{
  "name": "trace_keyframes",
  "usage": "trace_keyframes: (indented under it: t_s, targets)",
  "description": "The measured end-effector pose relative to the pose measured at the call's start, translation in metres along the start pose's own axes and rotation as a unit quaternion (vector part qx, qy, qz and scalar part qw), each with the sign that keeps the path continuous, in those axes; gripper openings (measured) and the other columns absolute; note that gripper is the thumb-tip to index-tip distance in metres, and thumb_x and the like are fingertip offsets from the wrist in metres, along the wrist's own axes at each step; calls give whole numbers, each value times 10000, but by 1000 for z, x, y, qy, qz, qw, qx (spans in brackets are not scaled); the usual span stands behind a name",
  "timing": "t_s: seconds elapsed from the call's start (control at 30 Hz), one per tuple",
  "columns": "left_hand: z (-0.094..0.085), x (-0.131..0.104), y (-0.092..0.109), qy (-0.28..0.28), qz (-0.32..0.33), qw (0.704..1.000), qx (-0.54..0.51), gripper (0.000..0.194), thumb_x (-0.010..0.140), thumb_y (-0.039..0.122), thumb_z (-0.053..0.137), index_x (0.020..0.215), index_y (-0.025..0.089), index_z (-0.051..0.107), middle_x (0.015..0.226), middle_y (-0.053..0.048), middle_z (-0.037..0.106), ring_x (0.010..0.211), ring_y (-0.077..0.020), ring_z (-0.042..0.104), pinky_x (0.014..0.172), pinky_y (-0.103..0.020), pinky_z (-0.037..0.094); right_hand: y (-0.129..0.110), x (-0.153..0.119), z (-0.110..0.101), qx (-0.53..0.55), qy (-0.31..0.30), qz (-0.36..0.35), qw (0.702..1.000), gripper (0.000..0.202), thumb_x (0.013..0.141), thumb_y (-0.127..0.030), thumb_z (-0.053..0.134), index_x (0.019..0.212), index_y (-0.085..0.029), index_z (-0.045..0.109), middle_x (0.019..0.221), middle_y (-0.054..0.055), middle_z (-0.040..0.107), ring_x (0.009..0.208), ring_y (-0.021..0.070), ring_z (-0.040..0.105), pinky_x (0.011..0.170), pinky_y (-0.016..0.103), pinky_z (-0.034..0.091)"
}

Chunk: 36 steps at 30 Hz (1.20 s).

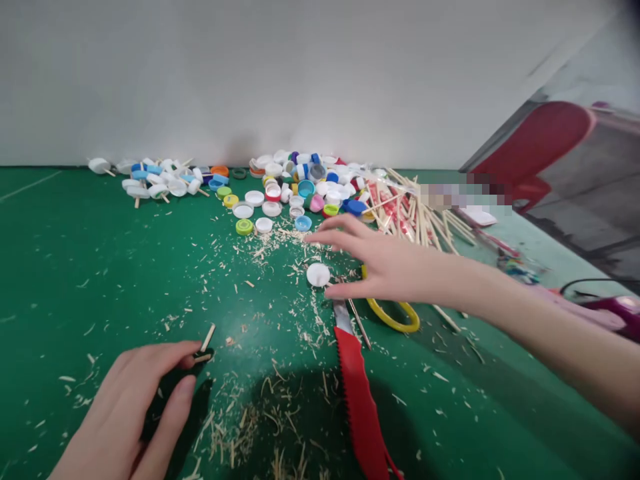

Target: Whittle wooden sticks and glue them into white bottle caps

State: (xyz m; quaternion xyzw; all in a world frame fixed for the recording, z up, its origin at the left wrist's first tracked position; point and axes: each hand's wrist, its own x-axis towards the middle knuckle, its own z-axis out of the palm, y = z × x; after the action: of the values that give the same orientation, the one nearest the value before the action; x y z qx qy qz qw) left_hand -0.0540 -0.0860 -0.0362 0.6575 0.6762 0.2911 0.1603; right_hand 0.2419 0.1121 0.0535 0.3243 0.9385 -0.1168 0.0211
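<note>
My right hand (377, 260) hovers with fingers spread, its tips around a white bottle cap (319, 275) without visibly gripping it. Below that hand lie a knife with a red serrated handle (356, 380), a thin dark stick (361, 323) and yellow-handled scissors (400, 320), partly covered by the hand. At lower left, my left hand (140, 400) has bent fingers, with the thumb apart from them. Two short wooden stick pieces (208, 338) show at its fingertips; whether they are touched or just lie there is unclear.
Mixed bottle caps (305, 190) are heaped by the wall. White and blue caps with sticks (165, 179) lie at back left. Wooden sticks (425, 220) are piled on red-and-clear wrapping at right. Shavings (235, 427) litter the green table (100, 267). A red chair (545, 147) stands beyond.
</note>
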Motion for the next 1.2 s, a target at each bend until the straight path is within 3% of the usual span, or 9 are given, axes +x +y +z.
trace_keyframes:
  t_s: [0.13,0.27,0.47,0.67,0.77,0.87,1.07,1.13,1.2]
  targets:
    - [1,1,12,-26,-42,999,15,291,948,446,406,1176,306,521,1116,-44,604,1037,-244,584,820,-390,525,-2,7,17,59,-7,-13,998,417,937,-549,440,1225,-272,561,1278,68,562,888,176,609,754,339,474]
    - [2,1,20,-8,-64,998,16,286,973,468,335,1151,306,489,1131,-48,577,1080,-253,544,880,-453,488,-7,7,24,93,14,-18,995,321,967,-467,418,1136,-247,579,1171,35,614,860,154,603,720,317,463]
    - [-4,10,7,-16,64,989,130,297,949,428,415,1210,299,476,1168,-71,584,1081,-270,550,883,-480,499,-7,-11,31,46,71,-71,994,337,983,-405,415,1209,-205,565,1151,68,586,942,166,579,807,332,463]
    - [3,111,39,-14,97,974,204,580,925,532,407,1358,146,409,1361,-170,490,1275,-342,438,1045,-524,417,-5,-60,38,0,104,-103,989,315,1003,-338,359,1079,-190,626,1028,58,638,915,167,570,828,347,467]
    - [21,164,54,-63,159,959,224,473,956,458,378,1265,123,506,1256,-137,578,1205,-317,470,1043,-494,411,-6,-94,42,-35,120,-117,985,307,998,-245,345,1043,-177,640,969,57,663,907,168,564,804,332,465]
    - [40,189,63,-57,198,955,214,387,958,407,385,1163,127,557,1128,-125,616,1107,-290,516,1006,-465,430,-8,-123,43,-74,164,-118,977,281,983,-217,372,1017,-166,646,944,56,678,909,172,555,817,335,453]
    - [57,178,86,-68,237,956,156,281,955,398,375,1029,199,560,1076,-98,579,1047,-261,554,947,-426,456,-2,-162,41,-136,199,-79,967,232,959,-227,427,966,-188,656,926,45,680,911,175,548,829,335,433]
    - [60,171,101,-16,231,965,119,250,944,397,405,992,202,555,1074,-95,561,1027,-247,560,922,-401,467,4,-174,40,-157,196,-36,967,249,964,-243,416,973,-192,659,960,50,687,929,185,553,847,352,430]
    - [66,165,119,-19,211,973,86,258,914,430,468,897,189,557,1023,-85,559,948,-230,573,829,-378,494,12,-189,37,-183,200,42,962,299,980,-270,376,974,-189,664,961,64,693,928,205,563,858,384,424]
